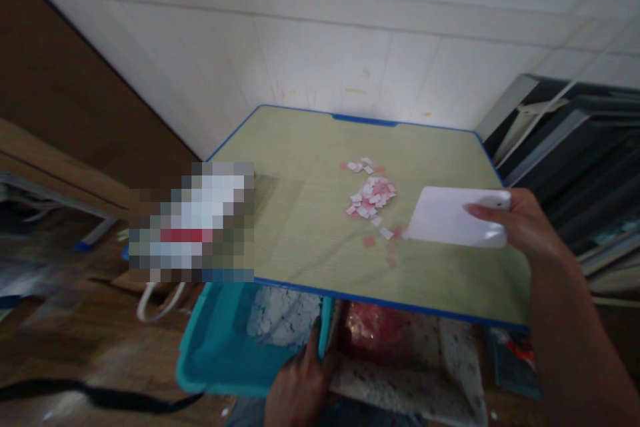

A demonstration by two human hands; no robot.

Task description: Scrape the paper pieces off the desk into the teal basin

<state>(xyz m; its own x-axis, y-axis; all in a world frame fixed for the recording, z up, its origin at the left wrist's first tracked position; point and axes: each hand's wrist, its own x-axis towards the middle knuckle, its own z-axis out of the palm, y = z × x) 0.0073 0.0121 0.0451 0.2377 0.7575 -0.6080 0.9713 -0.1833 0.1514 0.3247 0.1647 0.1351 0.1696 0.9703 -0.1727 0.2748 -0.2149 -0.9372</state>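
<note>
White panelled wall [320, 47]: upright, running along the far side of the table, with faint reddish and yellowish marks low down.

Table [300, 213]: pale yellow-green top, blue edging.

Brown wooden panel [65, 60]: left of the table.

Dark flat panels [590, 153]: several, leaning together, right of the table.

Teal tray [225, 333]: below the table's near edge, towards its left; contains white pieces [285, 313].

Pale speckled tray [400, 383]: just beside the teal one, also below the table's near edge; contains shiny red material [375, 330], partly shadowed.

Pixelated item [195, 220]: at the table's left end, whitish with a red band; details obscured.

White flat plate [440, 213]: over the table's right part, tilted; whether it touches the surface cannot be told.

Right hand [525, 223]: at the table's right end, closed on the plate, thumb on the upper face.

Left hand [300, 380]: below the table's near edge, at the teal tray's rim, one finger extended along it; whether it grips cannot be told.

Small pink and white squares [373, 193]: heaped right of the table's middle, several strays around the pile.
</note>
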